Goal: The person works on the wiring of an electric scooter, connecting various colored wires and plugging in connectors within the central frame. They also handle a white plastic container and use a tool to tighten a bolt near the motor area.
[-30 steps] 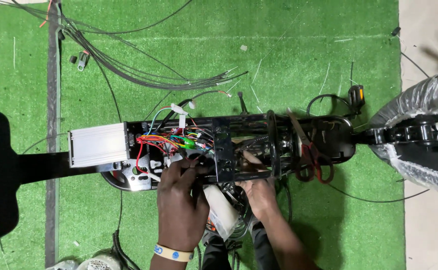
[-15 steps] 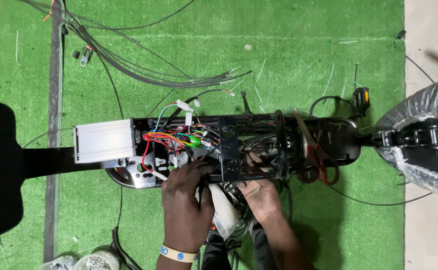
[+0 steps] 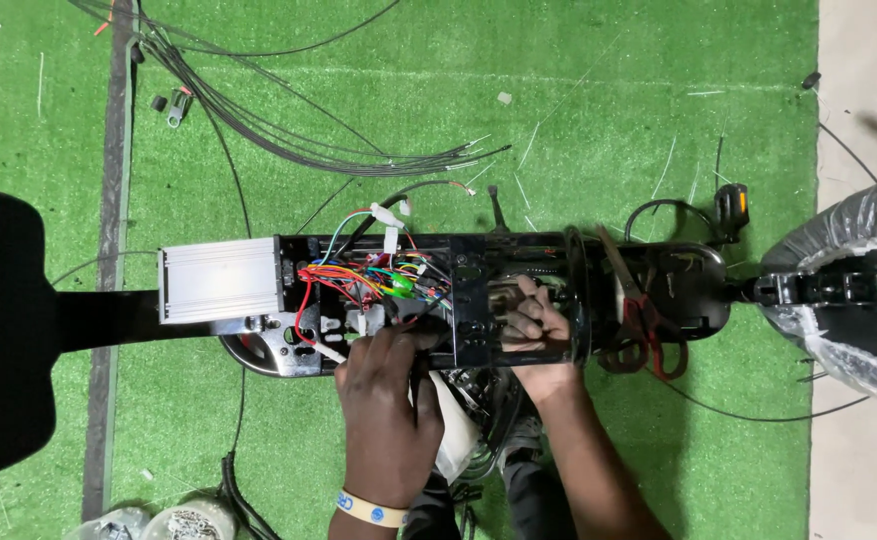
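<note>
While the long black scooter frame (image 3: 478,300) lay opened on the green artificial turf (image 3: 578,120), its work looked only partly done: the bundle of red, green and orange wires (image 3: 373,282) sat loose beside the ribbed silver aluminium controller box (image 3: 220,281), not yet tucked away. The left hand (image 3: 388,400) curled its fingertips into that wiring, though what they pinched was hidden. The right hand (image 3: 536,325) pressed bent fingers into the frame's middle cavity. Clear plastic wrap (image 3: 848,230) covered the wheel at right. 1 red-handled pair of scissors (image 3: 643,320) rested on the frame.
</note>
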